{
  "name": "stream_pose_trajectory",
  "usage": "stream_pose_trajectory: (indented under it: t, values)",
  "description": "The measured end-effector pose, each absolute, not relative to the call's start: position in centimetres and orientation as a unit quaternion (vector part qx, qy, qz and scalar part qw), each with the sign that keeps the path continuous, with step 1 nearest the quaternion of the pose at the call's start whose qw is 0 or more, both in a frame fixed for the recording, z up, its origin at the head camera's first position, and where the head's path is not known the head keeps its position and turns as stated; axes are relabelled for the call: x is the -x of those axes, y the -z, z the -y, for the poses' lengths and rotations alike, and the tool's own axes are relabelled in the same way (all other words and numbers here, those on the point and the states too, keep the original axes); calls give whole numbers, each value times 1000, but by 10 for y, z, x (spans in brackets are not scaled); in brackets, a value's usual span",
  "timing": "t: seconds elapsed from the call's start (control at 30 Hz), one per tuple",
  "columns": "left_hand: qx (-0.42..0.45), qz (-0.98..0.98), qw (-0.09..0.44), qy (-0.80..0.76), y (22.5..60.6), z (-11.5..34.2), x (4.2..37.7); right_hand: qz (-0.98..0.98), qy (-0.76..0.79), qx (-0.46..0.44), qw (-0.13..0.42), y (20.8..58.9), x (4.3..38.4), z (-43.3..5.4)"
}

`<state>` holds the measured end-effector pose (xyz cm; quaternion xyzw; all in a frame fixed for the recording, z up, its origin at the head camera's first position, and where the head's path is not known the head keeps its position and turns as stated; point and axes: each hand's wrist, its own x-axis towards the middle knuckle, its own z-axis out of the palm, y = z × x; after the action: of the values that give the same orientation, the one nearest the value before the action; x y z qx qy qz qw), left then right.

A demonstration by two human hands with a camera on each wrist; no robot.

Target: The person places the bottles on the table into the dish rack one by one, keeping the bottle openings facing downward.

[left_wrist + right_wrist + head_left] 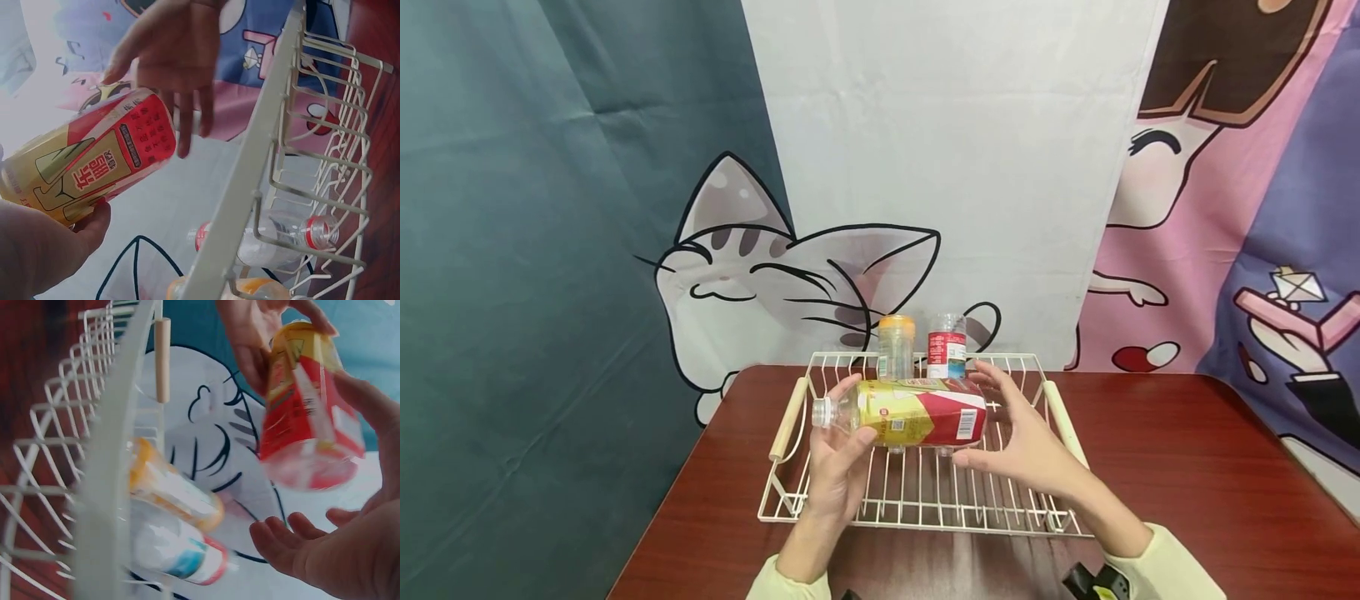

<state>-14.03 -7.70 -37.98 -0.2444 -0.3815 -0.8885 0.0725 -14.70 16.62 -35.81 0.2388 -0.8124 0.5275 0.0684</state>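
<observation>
A clear plastic bottle [917,414] with a yellow and red label lies sideways in the air above a white wire rack [925,527], its neck toward the left. My left hand [838,471] grips it near the neck end, thumb in front and fingers behind. At the bottle's base my right hand [1030,442] is spread, thumb below and fingers above. In the right wrist view the right fingers [275,540] stand apart from the base, while the thumb overlaps the bottle's side. The left hand [47,244] also shows holding the bottle in the left wrist view.
At the rack's back stand an orange-topped bottle [896,350] and a clear bottle [947,354] with a red label. Wooden handles [790,418] flank the rack. It sits on a red-brown table [1165,467], before a cartoon-printed cloth [955,167].
</observation>
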Motion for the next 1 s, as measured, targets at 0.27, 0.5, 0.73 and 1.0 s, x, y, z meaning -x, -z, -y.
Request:
stream_pose_trajectory:
  t: [0.27, 0.5, 0.73, 1.0]
  values:
    - [269, 303, 60, 912, 375, 74, 141, 629, -756, -176, -48, 371, 140, -159]
    - [288, 271, 46, 917, 376, 71, 142, 431, -877, -197, -81, 390, 135, -134]
    - [287, 279, 52, 915, 380, 66, 140, 308, -921, -224, -83, 398, 132, -108]
    - [298, 274, 50, 913, 383, 64, 139, 219, -956, -184, -65, 395, 127, -92]
